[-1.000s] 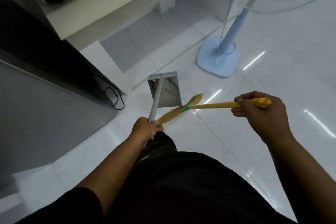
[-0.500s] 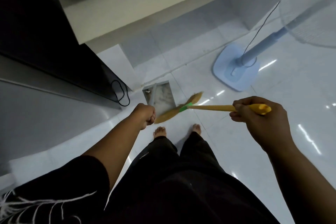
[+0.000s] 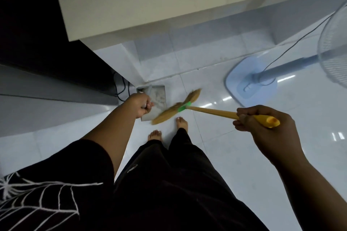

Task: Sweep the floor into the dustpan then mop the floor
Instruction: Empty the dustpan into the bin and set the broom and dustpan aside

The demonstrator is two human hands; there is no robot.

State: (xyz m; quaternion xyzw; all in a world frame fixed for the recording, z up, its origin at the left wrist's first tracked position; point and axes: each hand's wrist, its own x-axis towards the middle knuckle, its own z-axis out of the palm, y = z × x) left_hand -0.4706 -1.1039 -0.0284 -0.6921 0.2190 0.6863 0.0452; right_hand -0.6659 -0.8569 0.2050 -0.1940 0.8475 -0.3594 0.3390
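Your right hand [image 3: 262, 124] grips the broom [image 3: 185, 108] near its yellow handle end: light, bristles likely soft. Your left hand [image 3: 142, 106] clasps the dustpan [image 3: 159, 95] by its handle; pan on floor [image 3: 225, 155], bristles at its 4 o'clock.

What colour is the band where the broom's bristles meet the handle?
Green, on the broom with its yellow handle; the head view shows it best.

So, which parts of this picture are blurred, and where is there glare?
Head view: the broom is motion-blurred at its bristles; white glare streaks lie on the glossy floor near the fan base; the dark cabinet at left is underexposed and shows little detail.
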